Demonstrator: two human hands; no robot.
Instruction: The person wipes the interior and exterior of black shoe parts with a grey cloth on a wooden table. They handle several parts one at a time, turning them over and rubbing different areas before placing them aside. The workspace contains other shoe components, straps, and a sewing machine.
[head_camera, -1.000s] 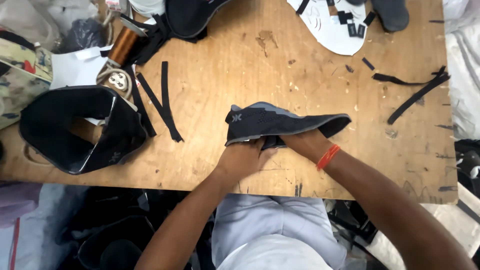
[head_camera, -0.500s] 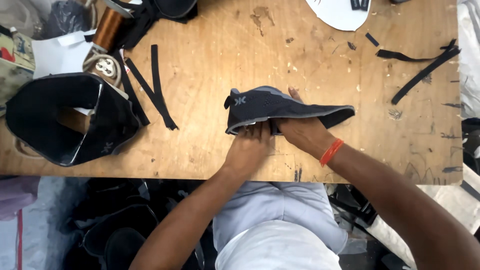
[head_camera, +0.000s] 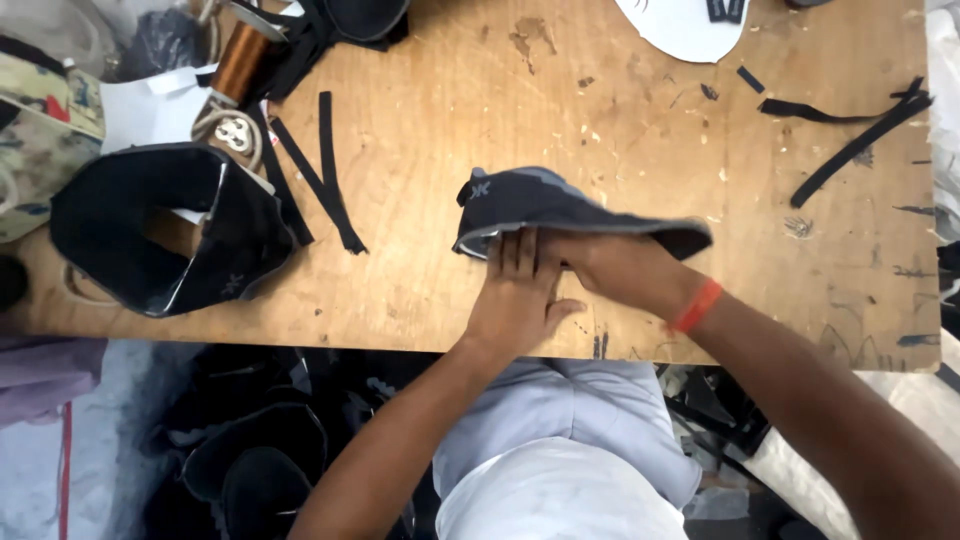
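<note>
Dark grey shoe upper (head_camera: 560, 205), one, flat on plywood table (head_camera: 440, 130) near front edge. Left hand (head_camera: 518, 298) open, fingers spread, pressing its lower edge. Right hand (head_camera: 625, 268) tucked under upper, grip unclear. Second black upper (head_camera: 150, 240) far left. Two black strips (head_camera: 320, 170) between. One copper thread spool (head_camera: 238, 62).

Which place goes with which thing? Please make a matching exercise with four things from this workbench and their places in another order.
Things:
1. dark shoe upper
2. copper thread spool
3. white cut sheet
4. orange wristband

Places:
A. far edge of the table, middle
B. on the right hand side wrist
C. far left corner
D. under both hands, left hand flat on it

Pairs: 1-D, 2-C, 3-A, 4-B
</note>
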